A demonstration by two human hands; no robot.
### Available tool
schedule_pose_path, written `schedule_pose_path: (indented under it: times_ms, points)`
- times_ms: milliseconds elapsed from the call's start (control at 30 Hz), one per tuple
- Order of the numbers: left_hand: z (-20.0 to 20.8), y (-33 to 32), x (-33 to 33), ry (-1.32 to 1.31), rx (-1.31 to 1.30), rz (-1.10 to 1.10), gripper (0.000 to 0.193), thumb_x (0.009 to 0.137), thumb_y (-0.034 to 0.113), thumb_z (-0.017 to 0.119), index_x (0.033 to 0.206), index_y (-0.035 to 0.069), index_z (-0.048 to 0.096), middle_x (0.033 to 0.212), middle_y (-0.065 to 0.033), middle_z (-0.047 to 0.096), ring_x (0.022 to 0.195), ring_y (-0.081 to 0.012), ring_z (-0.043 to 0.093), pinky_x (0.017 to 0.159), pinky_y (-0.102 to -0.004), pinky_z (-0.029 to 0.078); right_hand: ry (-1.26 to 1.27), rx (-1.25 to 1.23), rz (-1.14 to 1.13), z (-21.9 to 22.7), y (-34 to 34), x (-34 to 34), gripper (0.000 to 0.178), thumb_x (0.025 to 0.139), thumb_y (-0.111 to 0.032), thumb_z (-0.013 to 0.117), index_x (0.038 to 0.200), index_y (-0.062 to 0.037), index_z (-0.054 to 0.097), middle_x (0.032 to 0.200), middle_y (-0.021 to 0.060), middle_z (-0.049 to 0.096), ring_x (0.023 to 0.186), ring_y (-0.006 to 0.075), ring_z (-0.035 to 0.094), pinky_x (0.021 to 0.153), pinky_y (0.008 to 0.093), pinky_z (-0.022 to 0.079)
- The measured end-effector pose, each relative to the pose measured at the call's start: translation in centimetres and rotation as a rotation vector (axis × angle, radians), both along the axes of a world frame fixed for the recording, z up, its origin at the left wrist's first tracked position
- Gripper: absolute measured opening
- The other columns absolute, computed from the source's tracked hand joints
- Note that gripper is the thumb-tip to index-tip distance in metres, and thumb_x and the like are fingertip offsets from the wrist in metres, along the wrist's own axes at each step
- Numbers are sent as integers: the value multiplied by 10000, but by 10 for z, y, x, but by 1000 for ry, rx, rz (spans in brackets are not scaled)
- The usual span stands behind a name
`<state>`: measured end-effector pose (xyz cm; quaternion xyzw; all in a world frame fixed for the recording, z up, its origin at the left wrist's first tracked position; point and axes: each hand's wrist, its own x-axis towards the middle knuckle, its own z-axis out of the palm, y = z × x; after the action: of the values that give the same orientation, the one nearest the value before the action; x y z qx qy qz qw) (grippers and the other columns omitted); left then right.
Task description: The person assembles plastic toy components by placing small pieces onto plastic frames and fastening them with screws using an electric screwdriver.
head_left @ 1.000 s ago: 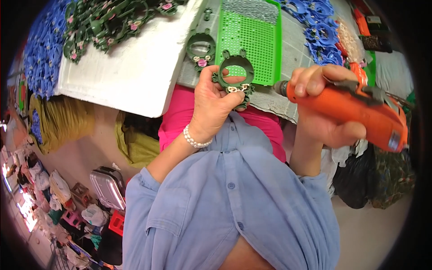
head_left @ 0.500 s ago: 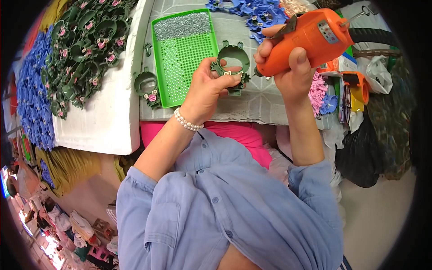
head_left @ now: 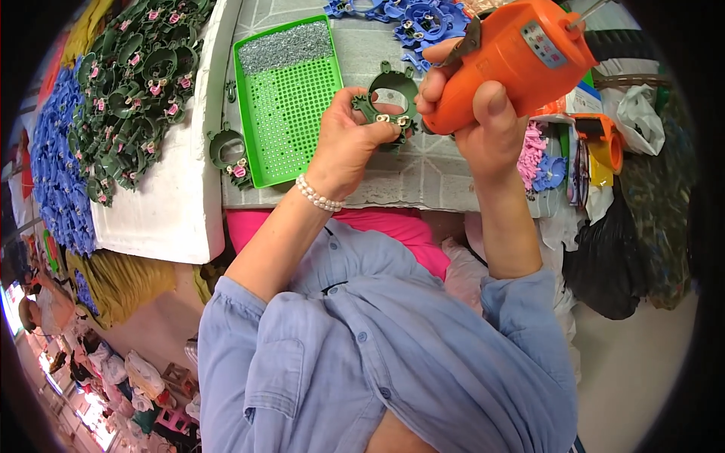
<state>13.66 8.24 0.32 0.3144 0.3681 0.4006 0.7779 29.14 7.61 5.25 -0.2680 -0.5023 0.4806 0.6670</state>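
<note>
My left hand, a pearl bracelet at its wrist, pinches a dark green plastic ring-shaped part with small knobs on top and pale flower-like bits at its lower edge. My right hand is wrapped round an orange electric screwdriver. The tool's nose points down-left, close beside the green part; whether its tip touches is hidden. Left of my left hand, a bright green perforated tray holds a heap of small silver screws at its far end. Another green part with a pink flower lies by the tray.
A white foam board at the left bears a pile of green parts. Blue parts are heaped beyond it, with more blue parts at the back. Pink pieces and a black bag are at the right.
The screwdriver's nose has come closer to the green part and overlaps its right edge. The tray and table have shifted slightly left in view. Both hands keep their holds.
</note>
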Motion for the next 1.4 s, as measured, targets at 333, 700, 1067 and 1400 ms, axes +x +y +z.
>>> schedule_pose_path:
  times_ms: [333,700,1067,1400]
  points:
    - [3,4,5,115,35,-19,449,727,-103,575,1113,2,373,1035,-140,601,716,-141,606,632,-244,499,-230,-121,12,11,-1,7,713,801,-569,586,1085,80,500,766,94,566,674,172,556,611,292,473]
    - [10,0,3,-86,-92,-43,423,767,-48,552,1125,7,333,1091,-195,581,832,-220,643,691,-338,556,-158,-189,82,7,3,15,798,779,-649,543,1116,73,489,791,86,561,708,179,535,672,309,451]
    - [-11,-1,15,-221,-146,48,436,724,-84,550,1099,-10,341,1020,-208,601,785,-218,634,756,-302,530,-55,-161,145,5,1,17,824,786,-677,496,1130,72,487,818,84,565,717,192,530,701,335,434]
    - [15,3,-5,-215,-83,94,431,713,-103,548,1090,-11,360,1006,-215,602,895,-320,637,797,-380,529,-72,-41,107,12,1,29,831,795,-687,468,1137,70,492,820,80,563,717,184,527,700,333,425]
